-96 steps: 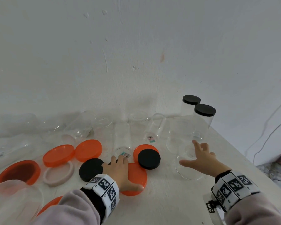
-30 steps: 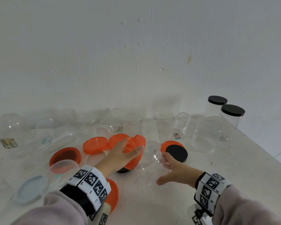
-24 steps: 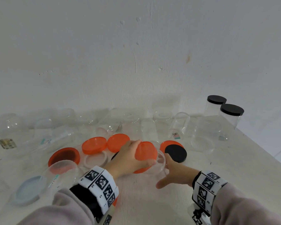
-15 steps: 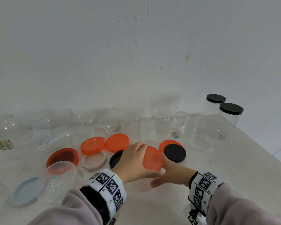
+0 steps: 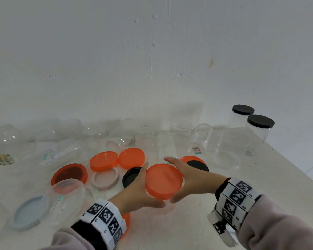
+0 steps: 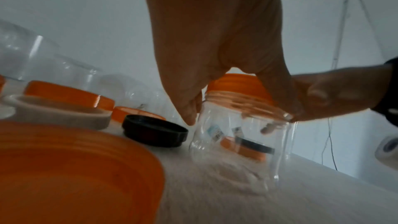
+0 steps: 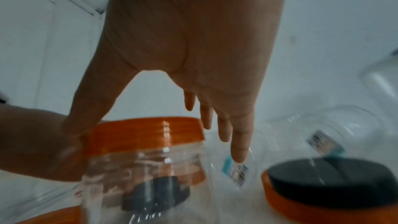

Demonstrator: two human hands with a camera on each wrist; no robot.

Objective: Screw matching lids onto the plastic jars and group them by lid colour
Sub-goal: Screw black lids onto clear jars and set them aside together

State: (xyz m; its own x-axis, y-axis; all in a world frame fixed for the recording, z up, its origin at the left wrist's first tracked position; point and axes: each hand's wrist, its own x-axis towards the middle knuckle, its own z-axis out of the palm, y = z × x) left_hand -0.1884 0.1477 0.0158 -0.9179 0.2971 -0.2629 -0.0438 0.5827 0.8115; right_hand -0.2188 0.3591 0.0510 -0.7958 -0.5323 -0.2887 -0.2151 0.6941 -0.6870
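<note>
A clear plastic jar [image 7: 148, 171] stands upright on the white table [image 5: 170, 231], near the front middle. An orange lid [image 5: 163, 180] sits flat on its mouth. My left hand [image 5: 139, 188] grips this lid's rim from the left, thumb on the near side and fingers on the far side. My right hand [image 5: 187, 177] holds the jar just under the lid from the right. Its thumb rests at the near rim and its fingers [image 7: 239, 147] reach down the far wall. The jar's threads [image 6: 243, 101] show under the lid.
Loose lids lie left of the jar: two orange [image 5: 103, 160], an upturned orange [image 5: 69, 175], a pale ring lid [image 5: 105, 179], an upturned black [image 5: 130, 175] and a grey [image 5: 30, 212]. A black lid lies on an orange lid [image 5: 197, 166]. Clear jars line the wall. Two black-lidded jars [image 5: 259, 129] stand far right, near the table edge.
My left hand brought the orange lid from tilted in the air down flat onto the jar's mouth. My right hand drew the jar nearer and closed in on its right side.
</note>
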